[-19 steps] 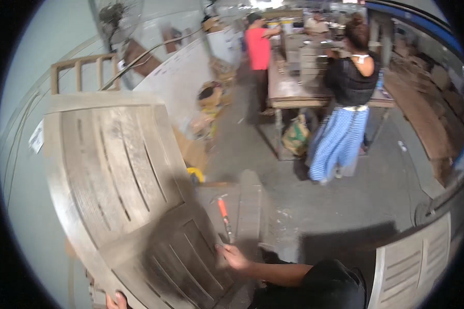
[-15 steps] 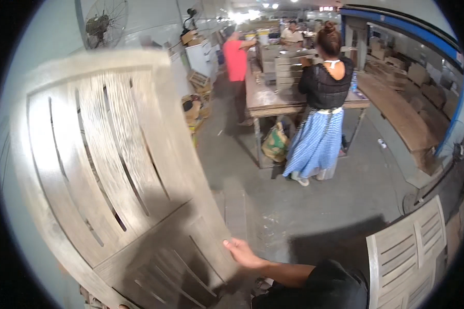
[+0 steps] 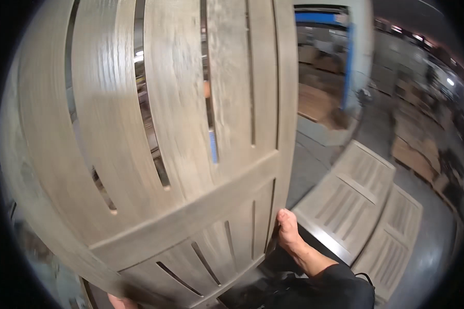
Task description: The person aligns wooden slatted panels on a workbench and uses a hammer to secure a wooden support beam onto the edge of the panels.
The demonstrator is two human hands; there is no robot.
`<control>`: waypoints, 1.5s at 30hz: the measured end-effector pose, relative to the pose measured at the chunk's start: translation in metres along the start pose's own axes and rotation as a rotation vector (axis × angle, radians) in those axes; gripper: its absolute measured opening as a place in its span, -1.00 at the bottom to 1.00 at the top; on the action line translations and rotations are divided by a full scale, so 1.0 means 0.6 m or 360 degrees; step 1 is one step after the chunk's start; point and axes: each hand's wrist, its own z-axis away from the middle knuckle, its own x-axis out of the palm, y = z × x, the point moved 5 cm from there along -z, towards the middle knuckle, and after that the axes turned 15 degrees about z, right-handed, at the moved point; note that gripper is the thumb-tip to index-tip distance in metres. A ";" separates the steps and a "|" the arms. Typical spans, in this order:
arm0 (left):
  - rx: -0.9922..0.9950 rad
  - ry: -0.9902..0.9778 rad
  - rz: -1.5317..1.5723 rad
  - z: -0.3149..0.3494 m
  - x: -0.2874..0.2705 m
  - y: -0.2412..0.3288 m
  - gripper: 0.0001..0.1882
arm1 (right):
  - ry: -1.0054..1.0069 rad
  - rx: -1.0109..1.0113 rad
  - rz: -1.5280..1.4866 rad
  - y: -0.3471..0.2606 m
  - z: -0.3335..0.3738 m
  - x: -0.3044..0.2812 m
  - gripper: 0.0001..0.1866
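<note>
A large slatted wooden panel, greyish-brown with long narrow gaps between its boards and a cross rail, stands upright close in front of me. My right hand is closed around its right edge, with the thumb showing and the other fingers hidden behind. At the bottom edge of the view, my left hand grips the panel's lower left part; only a bit of that hand shows.
Two similar slatted panels stand leaning side by side at my right. Behind them are grey floor, a blue-edged opening with brown boards, and stacked brown pieces at the far right.
My view has swung to the right. The held panel has come along and now fills more of the view, hiding the table and the people. Both hands keep hold of it.
</note>
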 end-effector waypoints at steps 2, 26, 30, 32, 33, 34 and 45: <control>0.0145 -0.0095 0.0232 -0.053 0.094 -0.019 -0.34 | 0.0165 0.0069 -0.0108 -0.011 -0.002 -0.072 -0.52; -0.1358 -0.1257 -0.0130 -0.067 0.805 -0.635 -0.68 | 0.1511 0.0688 0.0631 0.073 0.355 -0.657 -0.24; -0.1405 -0.1455 -0.0160 -0.091 0.857 -0.673 -0.62 | 0.1596 0.0816 0.0731 0.104 0.358 -0.668 -0.24; -0.1508 -0.1478 -0.0123 -0.105 0.884 -0.680 -0.60 | 0.1602 0.0820 0.0720 0.105 0.337 -0.678 -0.24; -0.1605 -0.1497 -0.0101 -0.109 0.895 -0.684 -0.57 | 0.1617 0.0835 0.0717 0.104 0.326 -0.682 -0.23; -0.1610 -0.1493 -0.0087 -0.122 0.908 -0.690 -0.57 | 0.1625 0.0851 0.0712 0.098 0.308 -0.685 -0.22; -0.0385 -0.2350 -0.0945 -0.161 0.875 -0.735 -0.03 | 0.1131 0.1194 0.1712 0.108 0.287 -0.692 -0.10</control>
